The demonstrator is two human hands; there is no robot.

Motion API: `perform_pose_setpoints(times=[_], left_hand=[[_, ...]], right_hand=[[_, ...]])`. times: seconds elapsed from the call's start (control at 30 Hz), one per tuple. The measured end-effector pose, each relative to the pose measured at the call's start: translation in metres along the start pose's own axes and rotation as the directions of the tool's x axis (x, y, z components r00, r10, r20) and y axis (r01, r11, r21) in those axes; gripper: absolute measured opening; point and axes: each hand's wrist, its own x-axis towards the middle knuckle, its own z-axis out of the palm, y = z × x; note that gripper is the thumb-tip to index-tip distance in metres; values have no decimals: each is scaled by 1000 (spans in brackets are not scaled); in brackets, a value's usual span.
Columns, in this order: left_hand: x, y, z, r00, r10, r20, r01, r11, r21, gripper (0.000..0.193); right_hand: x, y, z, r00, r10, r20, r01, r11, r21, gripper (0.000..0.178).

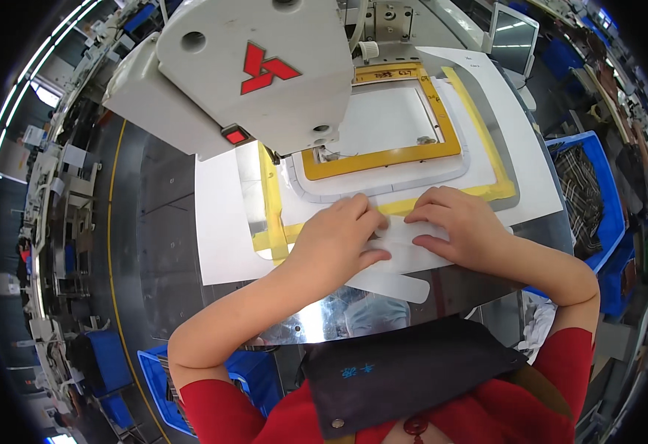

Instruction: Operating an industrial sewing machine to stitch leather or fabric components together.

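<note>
My left hand (336, 240) and my right hand (461, 226) face each other over a thin white strip (405, 240) near the front of the machine table. The fingers of both hands are bent and closed on the strip's two sides. One rounded end (394, 286) of white material sticks out below them, toward me. Just beyond my fingertips runs yellow tape (413, 201) along a flat template. On that template lies a yellow clamp frame (383, 160) with a white sheet (385, 118) inside it. What lies under my fingers is partly hidden.
A large white sewing machine head (265, 74) overhangs the left of the template. White paper (224, 222) lies under it on the dark shiny table (279, 314). Blue bins (609, 200) with dark fabric stand at the right, and another blue bin (154, 370) at the lower left.
</note>
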Motion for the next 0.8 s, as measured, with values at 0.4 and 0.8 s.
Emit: perform_pose_setpoints(times=[0.4,0.8], left_hand=[[-39,-4,-32,993,-118,-29,117,993,-27,13],[-29,-1,-52,906,-422,40,422,887,-189,13]], right_hand=[[32,-6,8,960,-130,246,78,974,212,22],[70,-29,4,917,7,399,-208,860,465,26]])
